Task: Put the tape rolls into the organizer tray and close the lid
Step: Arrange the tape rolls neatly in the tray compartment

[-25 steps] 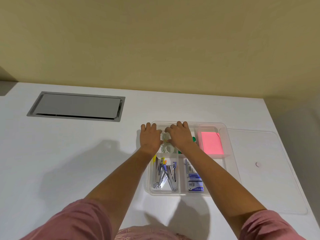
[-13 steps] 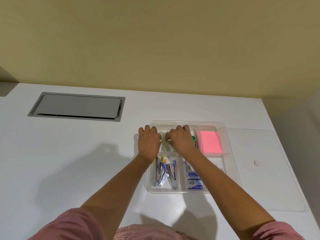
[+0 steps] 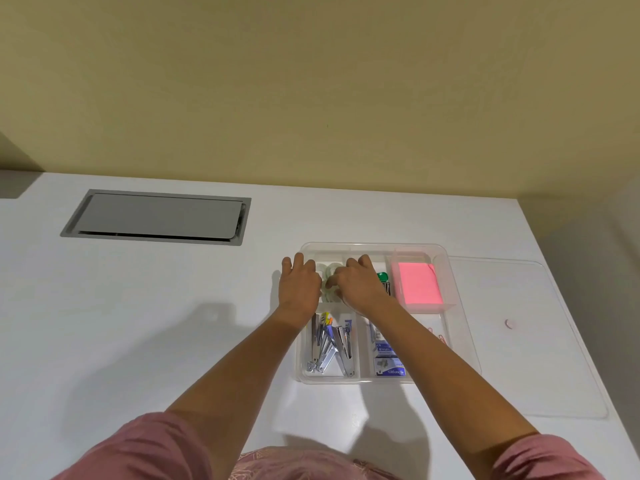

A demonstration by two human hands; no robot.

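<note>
The clear organizer tray (image 3: 374,247) lies on the white table. Whitish tape rolls (image 3: 329,271) sit in its far left compartment and show only in the gap between my hands. My left hand (image 3: 299,289) lies palm down over the tray's left wall with its fingers stretched out, and its thumb side is against the rolls. My right hand (image 3: 358,287) is over the same compartment, fingers curled onto the rolls. The clear lid (image 3: 519,358) lies flat on the table, right of the tray.
Other tray compartments hold a pink pad of sticky notes (image 3: 419,287), a green clip (image 3: 382,277), staplers (image 3: 330,348) and staple boxes (image 3: 386,362). A grey cable hatch (image 3: 156,216) is set into the table at far left. The wall runs along the table's far edge.
Both hands have stayed over the far left compartment and shifted only slightly. The right fingers have curled closer onto the rolls.
</note>
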